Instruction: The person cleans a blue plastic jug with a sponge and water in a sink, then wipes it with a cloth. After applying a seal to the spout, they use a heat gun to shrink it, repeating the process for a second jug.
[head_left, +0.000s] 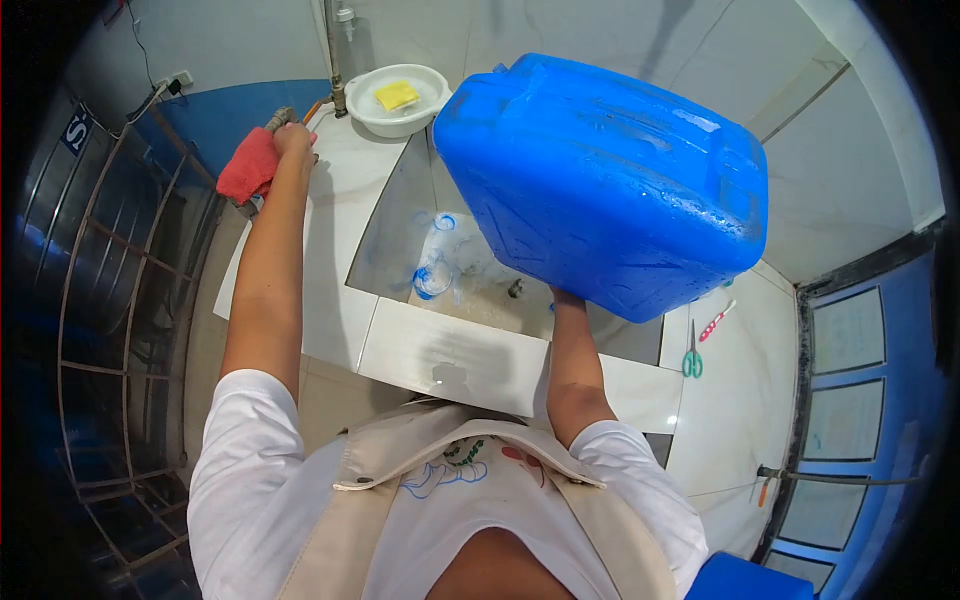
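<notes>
A big blue jerrycan (610, 180), wet on its surface, is tilted over the tiled sink (385, 235). Its underside meets my right hand (568, 298), whose fingers are hidden beneath it. At the upper left, my left hand (293, 140) is closed around a grey pipe fitting (281, 117). Right beside it hangs a red cloth (246, 166), draped on the pipe. Inside the sink, water and clear plastic pieces with blue rims (432, 280) lie below the jerrycan.
A white basin (360, 112) holding a yellow sponge (397, 95) stands on the ledge behind the sink. Green-handled scissors (692, 362) and a pink toothbrush (712, 326) lie on the right ledge. Metal bars (125, 300) rise at the left, and a blue door (845, 400) is at the right.
</notes>
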